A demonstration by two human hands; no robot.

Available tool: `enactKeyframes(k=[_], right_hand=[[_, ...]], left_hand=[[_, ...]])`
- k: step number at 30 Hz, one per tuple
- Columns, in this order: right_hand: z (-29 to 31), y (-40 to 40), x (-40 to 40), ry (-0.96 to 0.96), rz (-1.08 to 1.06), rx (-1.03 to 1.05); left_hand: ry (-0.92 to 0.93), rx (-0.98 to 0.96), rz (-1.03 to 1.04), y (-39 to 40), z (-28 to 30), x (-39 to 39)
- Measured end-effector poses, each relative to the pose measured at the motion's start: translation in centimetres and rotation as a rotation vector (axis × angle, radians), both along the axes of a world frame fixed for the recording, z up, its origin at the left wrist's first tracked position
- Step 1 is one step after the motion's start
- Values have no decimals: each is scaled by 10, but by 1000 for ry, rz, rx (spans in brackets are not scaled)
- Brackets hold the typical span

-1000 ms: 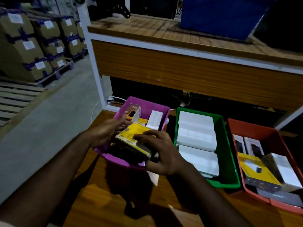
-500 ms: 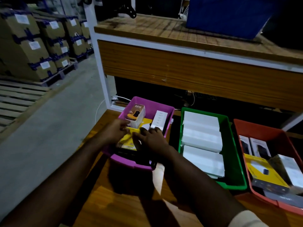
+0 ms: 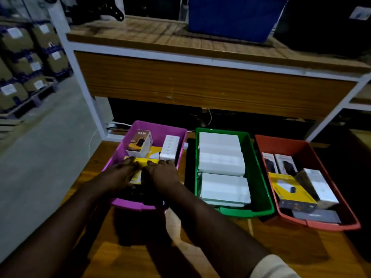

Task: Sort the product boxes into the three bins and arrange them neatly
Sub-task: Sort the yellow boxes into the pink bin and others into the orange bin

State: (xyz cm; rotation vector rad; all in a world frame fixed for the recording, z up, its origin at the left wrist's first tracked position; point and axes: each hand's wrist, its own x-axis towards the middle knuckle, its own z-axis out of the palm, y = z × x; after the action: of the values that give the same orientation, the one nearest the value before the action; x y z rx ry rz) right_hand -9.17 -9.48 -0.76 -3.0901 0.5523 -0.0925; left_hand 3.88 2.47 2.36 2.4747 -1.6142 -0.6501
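Note:
Both my hands lie flat inside the purple bin (image 3: pixel 176 131) on a yellow box (image 3: pixel 143 161). My left hand (image 3: pixel 120 174) presses its left part, my right hand (image 3: pixel 163 173) its right part, fingers straight. Behind the yellow box stand a 65W charger box (image 3: pixel 139 143) and an upright white box (image 3: pixel 169 147). The green bin (image 3: pixel 261 177) in the middle holds stacked white boxes (image 3: pixel 220 157). The red bin (image 3: pixel 329 157) on the right holds a yellow box (image 3: pixel 291 189), two black-fronted boxes (image 3: pixel 280 163), a white box (image 3: pixel 320 186) and a dark flat box (image 3: pixel 317 215).
The bins sit on a wooden table (image 3: pixel 200 241). A wooden shelf (image 3: pixel 200 85) with a white frame overhangs the back; a blue crate (image 3: pixel 230 17) stands on it. Stacked cardboard cartons (image 3: pixel 24 63) on pallets stand at the far left across a grey floor.
The yellow box went from tilted and held above the purple bin's front to lying flat inside it. Both hands moved forward and flattened on top of it.

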Motion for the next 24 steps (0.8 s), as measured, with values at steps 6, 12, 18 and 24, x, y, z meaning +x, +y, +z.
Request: enactKeyframes(k=[6, 12, 18, 24], right_hand=[[6, 1, -24, -154, 42, 99], [36, 0, -96, -634, -25, 300], [42, -31, -98, -527, -112, 539], [39, -32, -67, -520, -105, 598]], left_hand=[[109, -73, 0, -1, -4, 1], [192, -385, 101, -23, -6, -30], [88, -585, 465, -71, 2, -17], [-102, -308, 432, -94, -13, 26]])
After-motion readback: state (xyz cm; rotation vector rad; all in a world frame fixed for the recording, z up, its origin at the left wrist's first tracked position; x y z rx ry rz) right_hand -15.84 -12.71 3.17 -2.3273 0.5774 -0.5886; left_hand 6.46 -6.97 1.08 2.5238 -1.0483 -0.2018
